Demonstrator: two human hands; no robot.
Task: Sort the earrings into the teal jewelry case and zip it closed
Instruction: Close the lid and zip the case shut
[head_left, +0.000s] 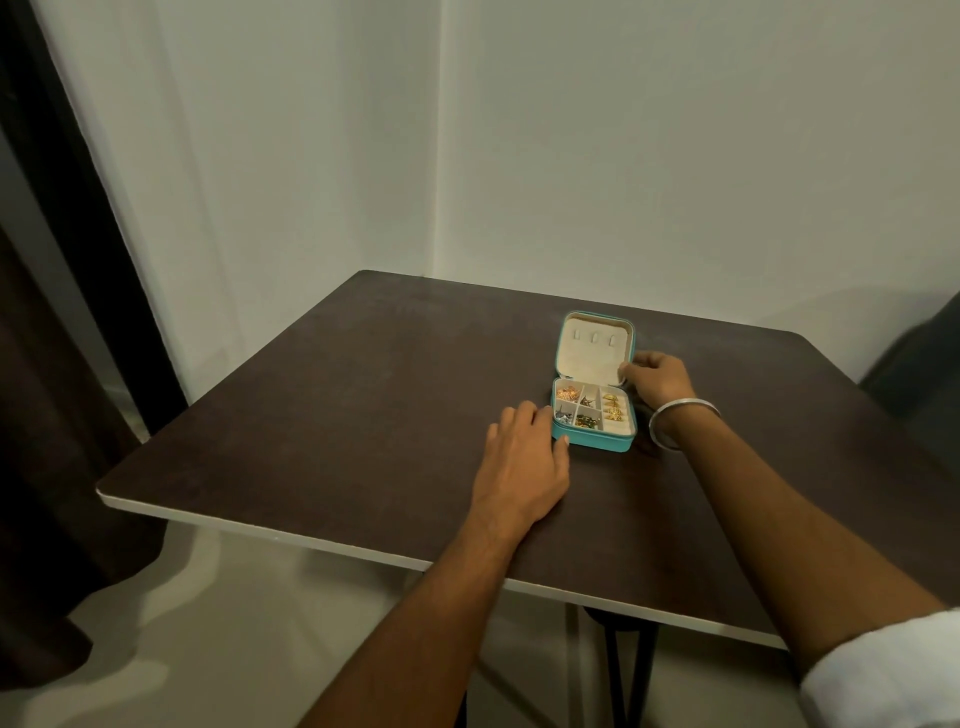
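A teal jewelry case (597, 441) lies open on the dark table (337, 415), its cream-lined lid (595, 345) tilted back. Its divided tray holds several earrings (584, 408), gold, silver and green, in separate compartments. My left hand (524, 457) rests flat on the table against the case's front left corner, thumb touching the teal side. My right hand (657, 379), with a silver bangle on the wrist, grips the lid's right edge near the hinge.
The table's pale front edge (311, 540) runs diagonally near me. White walls meet in a corner behind the table. A dark curtain (47, 415) hangs at the left. A dark chair (919, 364) stands at the far right.
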